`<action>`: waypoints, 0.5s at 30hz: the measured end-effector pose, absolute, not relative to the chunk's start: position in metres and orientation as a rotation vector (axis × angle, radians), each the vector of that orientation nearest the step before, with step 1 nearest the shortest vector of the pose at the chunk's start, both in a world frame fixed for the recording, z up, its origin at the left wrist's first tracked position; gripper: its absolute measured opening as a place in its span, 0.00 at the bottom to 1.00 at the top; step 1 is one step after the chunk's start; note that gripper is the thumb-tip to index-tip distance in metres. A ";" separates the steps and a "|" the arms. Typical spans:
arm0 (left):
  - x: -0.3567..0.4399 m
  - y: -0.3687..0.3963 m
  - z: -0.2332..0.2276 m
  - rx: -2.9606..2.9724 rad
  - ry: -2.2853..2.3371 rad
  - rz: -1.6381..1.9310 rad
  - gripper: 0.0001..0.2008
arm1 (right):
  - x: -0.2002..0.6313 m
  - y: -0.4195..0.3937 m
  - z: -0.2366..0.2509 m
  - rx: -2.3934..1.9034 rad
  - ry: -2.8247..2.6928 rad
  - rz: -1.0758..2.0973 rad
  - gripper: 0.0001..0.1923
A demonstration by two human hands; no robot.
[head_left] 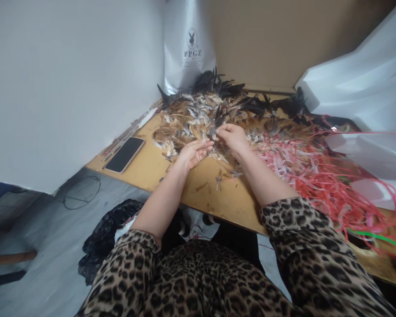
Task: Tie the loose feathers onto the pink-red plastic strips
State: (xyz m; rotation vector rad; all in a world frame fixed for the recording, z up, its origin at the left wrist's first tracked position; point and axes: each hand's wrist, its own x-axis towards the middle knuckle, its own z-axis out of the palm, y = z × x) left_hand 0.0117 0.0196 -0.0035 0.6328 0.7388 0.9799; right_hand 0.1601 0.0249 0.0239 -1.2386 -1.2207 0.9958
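Note:
My right hand (pixel 233 137) is closed, its thumb and fingertips pinched on a dark feather (pixel 219 116) that points up and away from me. Close beside it, my left hand (pixel 195 153) is turned partly palm up. Its fingers reach out, slightly curled, near the base of that feather, and I see nothing clearly held in them. Behind both hands spreads a thick heap of brown, white and black feathers (pixel 181 110). A few loose bits of feather (pixel 218 180) lie on the wooden table (pixel 198 193) in front of the hands.
A phone (pixel 124 154) lies at the table's left end. Pink and red plastic strings (pixel 320 176) are tangled on the right, near a tape roll (pixel 363 242). A silver printed bag (pixel 189 53) stands behind, white sheeting (pixel 359 79) at right. A black plastic bag (pixel 105 233) rests on the floor.

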 end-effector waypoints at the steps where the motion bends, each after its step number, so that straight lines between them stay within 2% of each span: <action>1: 0.012 0.019 -0.003 0.619 0.735 0.966 0.07 | 0.157 0.024 0.022 -1.239 -1.245 0.950 0.12; 5: 0.014 0.017 -0.003 0.595 0.735 0.941 0.07 | 0.148 0.023 0.015 -1.255 -1.301 0.841 0.11; 15: 0.017 0.018 -0.003 0.578 0.708 0.984 0.04 | 0.134 0.017 0.012 -1.251 -1.179 0.901 0.10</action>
